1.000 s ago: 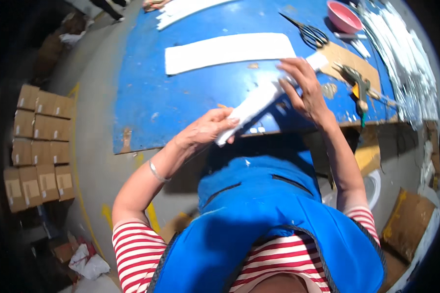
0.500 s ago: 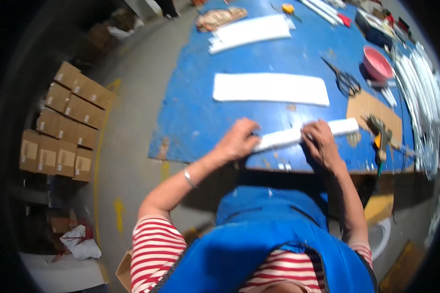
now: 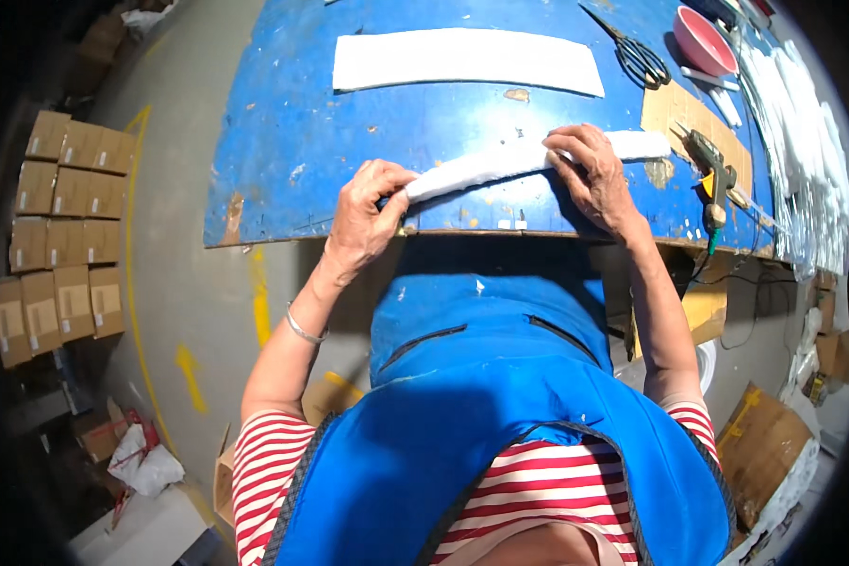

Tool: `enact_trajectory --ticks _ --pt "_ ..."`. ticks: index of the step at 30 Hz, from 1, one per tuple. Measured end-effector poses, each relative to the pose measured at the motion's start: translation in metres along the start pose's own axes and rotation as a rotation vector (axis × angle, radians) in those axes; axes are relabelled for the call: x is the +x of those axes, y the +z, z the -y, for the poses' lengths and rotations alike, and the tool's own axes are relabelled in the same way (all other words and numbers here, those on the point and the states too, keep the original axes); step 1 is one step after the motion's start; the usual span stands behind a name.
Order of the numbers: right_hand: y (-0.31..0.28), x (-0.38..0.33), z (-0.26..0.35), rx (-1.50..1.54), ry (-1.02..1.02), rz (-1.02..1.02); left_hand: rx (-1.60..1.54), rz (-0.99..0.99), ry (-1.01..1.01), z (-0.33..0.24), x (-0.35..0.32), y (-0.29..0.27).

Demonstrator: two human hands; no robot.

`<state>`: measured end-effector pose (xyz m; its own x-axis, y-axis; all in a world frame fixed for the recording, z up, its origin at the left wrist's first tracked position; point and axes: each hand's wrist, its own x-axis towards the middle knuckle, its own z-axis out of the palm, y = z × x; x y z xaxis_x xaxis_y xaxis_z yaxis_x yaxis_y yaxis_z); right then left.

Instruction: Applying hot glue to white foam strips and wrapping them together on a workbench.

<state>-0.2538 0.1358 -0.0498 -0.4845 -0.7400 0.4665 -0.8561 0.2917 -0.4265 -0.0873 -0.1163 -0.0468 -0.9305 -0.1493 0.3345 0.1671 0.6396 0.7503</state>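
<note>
A long, narrow white padded strip (image 3: 486,168) lies near the front edge of the blue table, slanting up toward the right. My left hand (image 3: 366,209) pinches its left end between thumb and fingers, close to the table's edge. Farther right along the strip, my right hand (image 3: 591,177) is curled over it with fingers and thumb on it; the strip's right end sticks out past this hand. Beyond both hands a wider flat white panel (image 3: 467,58) rests on the table. What the strip is made of I cannot tell.
Black scissors (image 3: 640,58) and a pink bowl (image 3: 705,41) lie far right on the blue table (image 3: 283,141). A glue gun (image 3: 709,174) sits by a cardboard piece (image 3: 665,108). White strips (image 3: 797,151) pile up at the right; stacked cartons (image 3: 66,226) stand on the left.
The view has tipped down, so the table appears higher. My left hand has drawn the strip's left end nearer the table edge; my right hand stays on the strip.
</note>
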Motion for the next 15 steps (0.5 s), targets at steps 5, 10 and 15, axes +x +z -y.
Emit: enact_trajectory --ticks 5,10,15 --pt "0.0008 0.0007 -0.0008 -0.015 0.018 0.003 -0.019 -0.055 -0.011 0.0028 -0.0003 0.0026" --pt "0.0014 -0.0011 -0.0040 -0.017 0.021 0.031 -0.006 -0.067 -0.062 0.0032 0.0023 0.0047" --pt "-0.0030 -0.0002 0.0013 0.052 0.093 0.027 -0.084 -0.103 -0.092 -0.0008 -0.0005 0.0082"
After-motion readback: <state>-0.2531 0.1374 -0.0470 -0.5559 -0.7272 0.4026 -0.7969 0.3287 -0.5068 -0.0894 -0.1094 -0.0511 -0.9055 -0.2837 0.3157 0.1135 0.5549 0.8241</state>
